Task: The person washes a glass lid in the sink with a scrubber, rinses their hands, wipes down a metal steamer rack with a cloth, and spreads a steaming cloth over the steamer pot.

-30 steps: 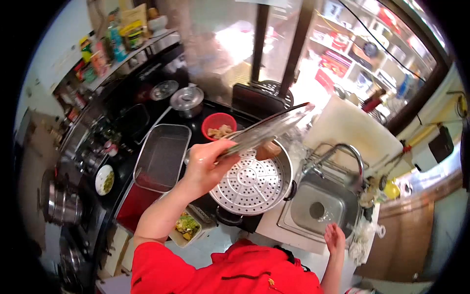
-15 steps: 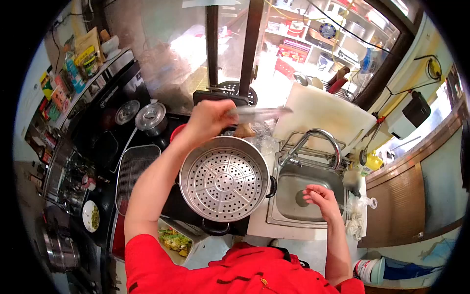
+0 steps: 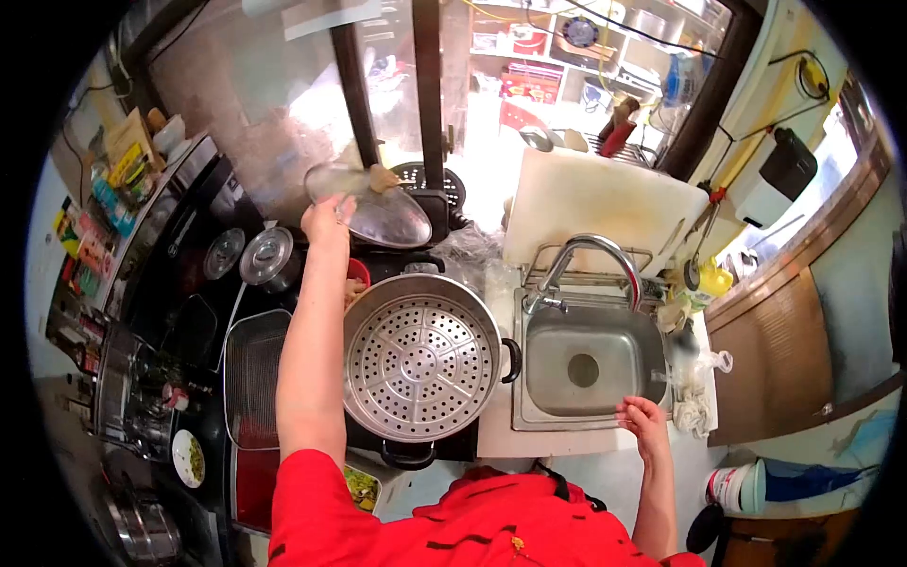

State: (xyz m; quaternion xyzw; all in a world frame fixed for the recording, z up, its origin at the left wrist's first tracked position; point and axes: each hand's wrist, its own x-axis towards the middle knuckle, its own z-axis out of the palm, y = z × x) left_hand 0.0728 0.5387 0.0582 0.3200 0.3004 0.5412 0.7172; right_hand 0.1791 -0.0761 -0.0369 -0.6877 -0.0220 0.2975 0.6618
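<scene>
My left hand (image 3: pixel 328 219) reaches past the back left of the steamer pot and grips a pot lid (image 3: pixel 395 219) by its edge. The lid looks clear, is tilted, and carries a brownish knob. Below it on the stove stands the wide metal steamer pot (image 3: pixel 422 367), uncovered, with a perforated steamer tray inside and black handles. My right hand (image 3: pixel 644 420) hovers by the front right corner of the sink (image 3: pixel 590 364), fingers loosely bent and apart, holding nothing visible.
A wire-mesh basket (image 3: pixel 255 378) and a small lidded pot (image 3: pixel 269 258) lie left of the steamer. A white cutting board (image 3: pixel 600 203) leans behind the curved faucet (image 3: pixel 605 248). A plate with green food (image 3: pixel 189 458) sits farther left. Crumpled plastic (image 3: pixel 470 250) lies behind the steamer.
My left hand has carried the lid leftward, and the lid has turned from edge-on to showing its broad face. My right hand has drawn back from over the sink toward its front right corner.
</scene>
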